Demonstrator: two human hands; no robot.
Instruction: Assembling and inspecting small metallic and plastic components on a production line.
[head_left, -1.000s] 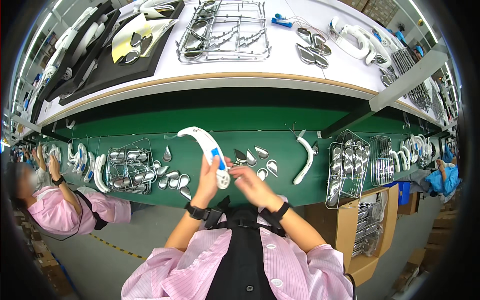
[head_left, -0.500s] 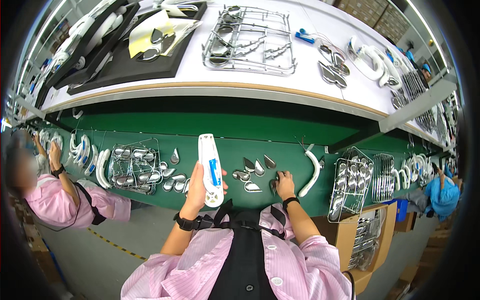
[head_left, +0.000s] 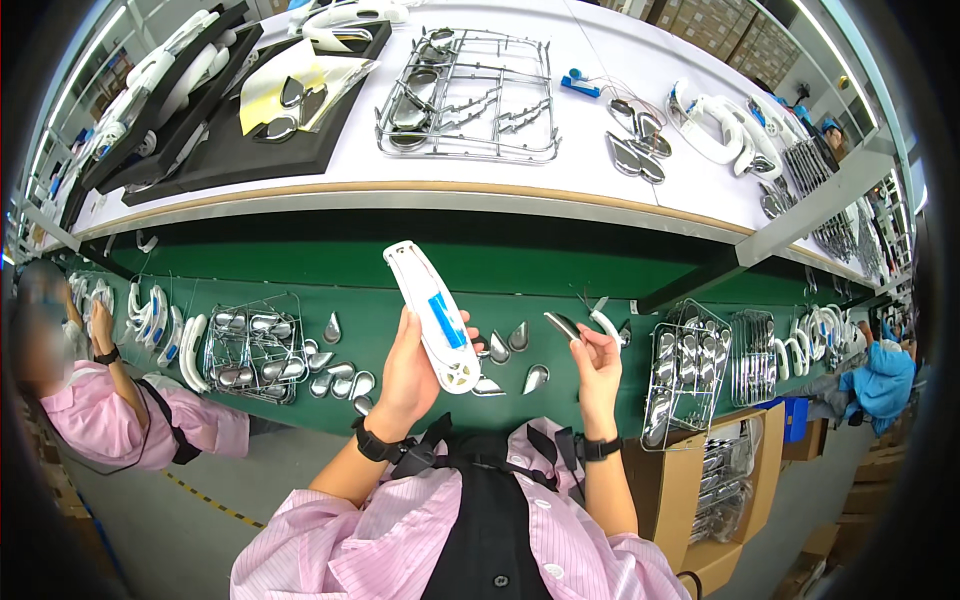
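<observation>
My left hand [head_left: 408,375] is closed around a long white plastic housing [head_left: 422,300], raised at a slant above the green workbench [head_left: 365,315]. A blue block [head_left: 446,320] sits in the housing, and its rounded lower end carries a wheel-like fitting. Between thumb and fingers of my right hand [head_left: 598,372] is a chrome teardrop-shaped cover [head_left: 562,325], lifted off the bench. Several similar loose pieces, one a chrome teardrop cover [head_left: 536,378], lie below and between my hands. A curved white handle [head_left: 605,322] is partly hidden behind my right hand.
Wire racks of chrome covers stand left [head_left: 255,350] and right [head_left: 688,370]. Above the bench, a white shelf [head_left: 470,185] bears a chrome part frame [head_left: 470,95] and black foam trays [head_left: 300,160]. An opened cardboard box [head_left: 675,500] stands lower right. A co-worker [head_left: 130,410] sits at left.
My right hand has risen from the bench with a chrome teardrop cover. My left hand has tilted the white housing, its top leaning left. The whole view has shifted slightly.
</observation>
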